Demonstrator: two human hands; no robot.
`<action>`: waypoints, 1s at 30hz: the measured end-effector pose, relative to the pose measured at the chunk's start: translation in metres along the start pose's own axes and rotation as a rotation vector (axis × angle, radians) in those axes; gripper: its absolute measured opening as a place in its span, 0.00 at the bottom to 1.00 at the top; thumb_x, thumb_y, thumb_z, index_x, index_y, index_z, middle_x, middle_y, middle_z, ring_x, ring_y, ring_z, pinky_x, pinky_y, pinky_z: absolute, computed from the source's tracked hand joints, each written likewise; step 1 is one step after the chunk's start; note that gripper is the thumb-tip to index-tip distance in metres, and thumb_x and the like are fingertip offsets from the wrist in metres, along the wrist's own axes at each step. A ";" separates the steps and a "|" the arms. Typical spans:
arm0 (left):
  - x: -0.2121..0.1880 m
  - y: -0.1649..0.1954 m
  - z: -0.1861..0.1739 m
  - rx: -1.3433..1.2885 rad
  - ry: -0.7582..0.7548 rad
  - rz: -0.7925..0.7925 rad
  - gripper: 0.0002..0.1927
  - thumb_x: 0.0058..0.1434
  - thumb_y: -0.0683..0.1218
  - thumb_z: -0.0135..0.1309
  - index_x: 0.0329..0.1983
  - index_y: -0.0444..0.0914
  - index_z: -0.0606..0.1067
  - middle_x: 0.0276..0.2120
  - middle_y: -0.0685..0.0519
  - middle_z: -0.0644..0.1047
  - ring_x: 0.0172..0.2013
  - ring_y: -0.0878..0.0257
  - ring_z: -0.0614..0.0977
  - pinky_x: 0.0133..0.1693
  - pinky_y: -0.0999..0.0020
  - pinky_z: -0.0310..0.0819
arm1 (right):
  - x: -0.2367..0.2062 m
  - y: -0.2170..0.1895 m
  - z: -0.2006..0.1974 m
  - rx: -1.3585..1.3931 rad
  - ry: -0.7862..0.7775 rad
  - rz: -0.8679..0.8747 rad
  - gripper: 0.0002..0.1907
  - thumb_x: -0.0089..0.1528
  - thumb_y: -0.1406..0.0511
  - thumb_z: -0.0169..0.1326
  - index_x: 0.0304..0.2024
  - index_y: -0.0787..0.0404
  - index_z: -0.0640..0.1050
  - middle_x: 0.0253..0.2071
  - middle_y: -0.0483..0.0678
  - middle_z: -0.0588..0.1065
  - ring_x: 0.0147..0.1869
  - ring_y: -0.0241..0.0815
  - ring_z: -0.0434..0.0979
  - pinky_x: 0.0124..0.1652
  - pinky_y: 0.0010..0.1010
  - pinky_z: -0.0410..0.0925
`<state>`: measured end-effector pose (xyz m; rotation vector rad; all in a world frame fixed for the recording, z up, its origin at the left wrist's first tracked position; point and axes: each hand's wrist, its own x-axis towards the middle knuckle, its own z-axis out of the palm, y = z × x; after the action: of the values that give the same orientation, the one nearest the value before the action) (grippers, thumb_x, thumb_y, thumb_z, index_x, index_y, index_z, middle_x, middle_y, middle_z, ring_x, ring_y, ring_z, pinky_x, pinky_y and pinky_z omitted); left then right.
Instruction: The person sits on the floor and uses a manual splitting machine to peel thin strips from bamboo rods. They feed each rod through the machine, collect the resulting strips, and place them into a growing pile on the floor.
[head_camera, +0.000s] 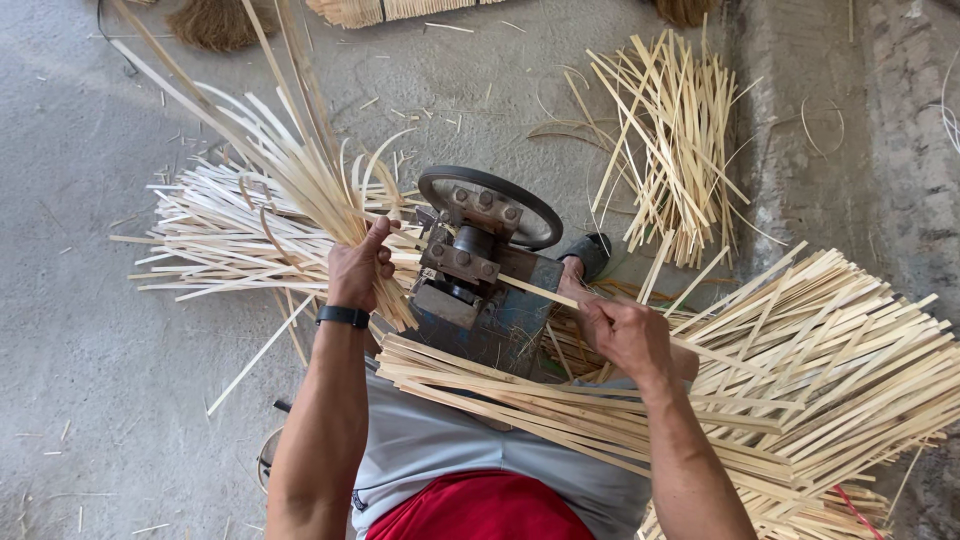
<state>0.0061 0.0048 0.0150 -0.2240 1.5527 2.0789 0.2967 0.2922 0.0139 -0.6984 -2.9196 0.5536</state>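
A loose heap of pale bamboo strips (670, 140) lies on the grey concrete floor (80, 340) at upper right, a brown broom head (215, 22) rests at the top edge, a thin curled shaving (822, 125) lies near the rough concrete ledge (900, 150), and a dark shoe (590, 252) shows beyond the machine.

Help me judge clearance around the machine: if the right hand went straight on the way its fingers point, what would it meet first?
Probably the metal machine: the right hand points up-left along the thin bamboo strip it pinches, which leads to the machine's body below the wheel. Depth is unclear.
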 end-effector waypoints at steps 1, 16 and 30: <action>0.001 0.002 0.001 -0.020 -0.018 -0.006 0.18 0.60 0.52 0.64 0.43 0.32 0.79 0.34 0.51 0.81 0.22 0.72 0.72 0.19 0.77 0.67 | 0.000 0.002 -0.005 0.004 -0.007 -0.020 0.16 0.66 0.51 0.55 0.39 0.52 0.87 0.26 0.48 0.82 0.21 0.38 0.79 0.21 0.29 0.69; 0.013 0.009 -0.004 -0.114 -0.035 0.088 0.15 0.67 0.50 0.57 0.39 0.31 0.77 0.33 0.49 0.81 0.24 0.69 0.74 0.20 0.74 0.69 | -0.067 -0.013 0.006 0.317 -0.534 0.029 0.12 0.58 0.56 0.61 0.35 0.58 0.83 0.35 0.45 0.83 0.38 0.37 0.82 0.41 0.35 0.74; 0.024 0.027 -0.061 -0.290 0.057 0.163 0.14 0.69 0.53 0.56 0.42 0.38 0.71 0.27 0.54 0.74 0.26 0.65 0.76 0.29 0.67 0.81 | -0.083 0.089 -0.061 0.258 -0.050 0.270 0.12 0.55 0.57 0.64 0.40 0.50 0.88 0.31 0.43 0.78 0.34 0.38 0.76 0.36 0.31 0.76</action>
<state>-0.0388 -0.0497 0.0077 -0.2696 1.3346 2.4446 0.4186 0.3478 0.0376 -1.0591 -2.7391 0.9650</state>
